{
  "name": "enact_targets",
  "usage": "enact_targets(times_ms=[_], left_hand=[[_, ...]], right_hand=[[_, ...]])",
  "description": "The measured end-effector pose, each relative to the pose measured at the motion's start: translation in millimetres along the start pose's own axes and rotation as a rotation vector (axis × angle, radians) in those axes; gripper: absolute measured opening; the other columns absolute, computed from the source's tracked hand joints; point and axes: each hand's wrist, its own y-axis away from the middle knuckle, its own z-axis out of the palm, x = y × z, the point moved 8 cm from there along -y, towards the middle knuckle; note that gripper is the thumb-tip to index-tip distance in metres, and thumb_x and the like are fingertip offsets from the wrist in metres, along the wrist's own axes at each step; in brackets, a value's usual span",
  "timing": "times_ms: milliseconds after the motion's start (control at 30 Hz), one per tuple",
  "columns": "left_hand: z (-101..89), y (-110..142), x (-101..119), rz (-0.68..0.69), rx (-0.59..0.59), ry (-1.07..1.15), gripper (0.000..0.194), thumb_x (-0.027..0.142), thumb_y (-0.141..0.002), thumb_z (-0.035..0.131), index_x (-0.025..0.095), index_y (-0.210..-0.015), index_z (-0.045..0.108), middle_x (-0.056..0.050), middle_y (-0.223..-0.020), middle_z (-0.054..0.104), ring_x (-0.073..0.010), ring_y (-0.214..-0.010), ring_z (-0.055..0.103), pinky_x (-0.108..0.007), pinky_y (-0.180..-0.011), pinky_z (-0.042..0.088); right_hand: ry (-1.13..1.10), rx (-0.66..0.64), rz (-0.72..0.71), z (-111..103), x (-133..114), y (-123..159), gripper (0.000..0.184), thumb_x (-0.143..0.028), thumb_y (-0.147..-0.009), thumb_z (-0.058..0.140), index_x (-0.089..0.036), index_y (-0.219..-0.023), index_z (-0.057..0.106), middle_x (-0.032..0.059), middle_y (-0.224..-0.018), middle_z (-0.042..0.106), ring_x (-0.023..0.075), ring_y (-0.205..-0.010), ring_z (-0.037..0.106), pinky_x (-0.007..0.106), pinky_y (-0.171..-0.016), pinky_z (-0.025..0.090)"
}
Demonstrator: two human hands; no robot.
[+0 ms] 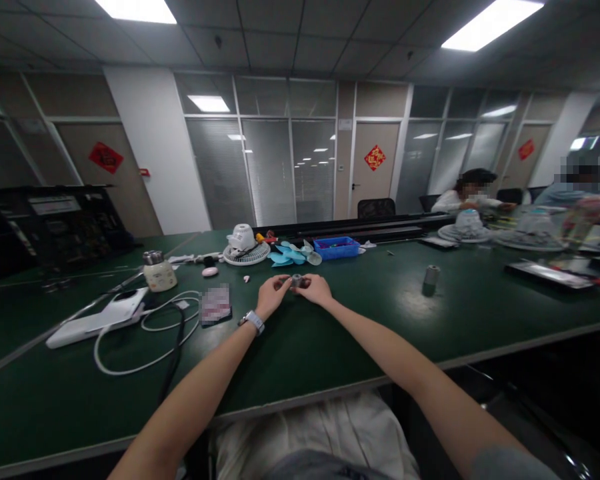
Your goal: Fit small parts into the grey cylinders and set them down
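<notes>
My left hand (273, 294) and my right hand (315, 289) meet over the green table, fingertips closed from both sides on a small grey cylindrical part (297, 281). Its exact kind is too small to make out, and the fingers cover its sides. Just beyond the hands lie light-blue fan blades (293, 254). A white fan head with its round grille (245, 250) rests behind my left hand. Out to the right, a similar grey metal cylinder (431, 275) stands upright by itself.
A blue basket (337, 249) stands at the back. On the left are a jar (159, 272), a white power bank (97, 320), a looped white cable (125, 372) and a phone (216, 305). A tablet (553, 274) lies right; co-workers sit beyond.
</notes>
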Motion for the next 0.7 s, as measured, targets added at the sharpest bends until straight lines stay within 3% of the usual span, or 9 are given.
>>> enact_targets(times_ms=[133, 367, 533, 633, 700], left_hand=[[0.0, -1, 11, 0.013, 0.064, -0.084, 0.038, 0.048, -0.081, 0.053, 0.022, -0.101, 0.071, -0.005, -0.086, 0.068, -0.0152, -0.074, 0.059, -0.025, -0.067, 0.044], [-4.3, -8, 11, -0.062, 0.080, -0.143, 0.030, 0.043, -0.079, 0.058, 0.022, -0.093, 0.074, -0.006, -0.092, 0.069, -0.0177, -0.082, 0.060, -0.027, -0.075, 0.044], [-14.7, -13, 19, -0.008, 0.128, -0.136, 0.033, 0.046, -0.080, 0.056, 0.021, -0.092, 0.075, -0.005, -0.090, 0.068, -0.0158, -0.076, 0.059, -0.025, -0.069, 0.044], [-31.2, -16, 9, -0.047, 0.217, -0.153, 0.039, 0.050, -0.082, 0.051, 0.021, -0.097, 0.073, -0.005, -0.084, 0.069, -0.0166, -0.074, 0.060, -0.025, -0.067, 0.044], [-34.8, -16, -4, -0.076, 0.197, -0.191, 0.039, 0.050, -0.082, 0.051, 0.022, -0.097, 0.073, -0.005, -0.085, 0.070, -0.0180, -0.077, 0.061, -0.026, -0.067, 0.043]], right_hand=[[0.049, 0.009, -0.027, 13, -18, 8, 0.037, -0.048, -0.069, 0.068, -0.026, -0.099, 0.066, 0.0015, -0.088, 0.071, 0.0187, -0.082, 0.066, 0.025, -0.069, 0.049], [0.125, 0.007, -0.029, 10, -20, 12, 0.038, -0.049, -0.072, 0.066, -0.025, -0.102, 0.063, 0.0023, -0.091, 0.071, 0.0200, -0.086, 0.066, 0.026, -0.071, 0.048], [0.094, 0.006, -0.037, 11, -21, 13, 0.040, -0.050, -0.072, 0.066, -0.024, -0.102, 0.062, 0.0025, -0.091, 0.070, 0.0193, -0.084, 0.066, 0.025, -0.070, 0.047], [0.083, 0.015, -0.036, 10, -21, 15, 0.041, -0.052, -0.071, 0.065, -0.024, -0.102, 0.063, 0.0021, -0.091, 0.070, 0.0187, -0.084, 0.066, 0.025, -0.070, 0.047], [0.088, 0.017, -0.032, 9, -22, 17, 0.043, -0.054, -0.071, 0.065, -0.025, -0.102, 0.063, 0.0021, -0.091, 0.070, 0.0187, -0.084, 0.065, 0.025, -0.070, 0.048]])
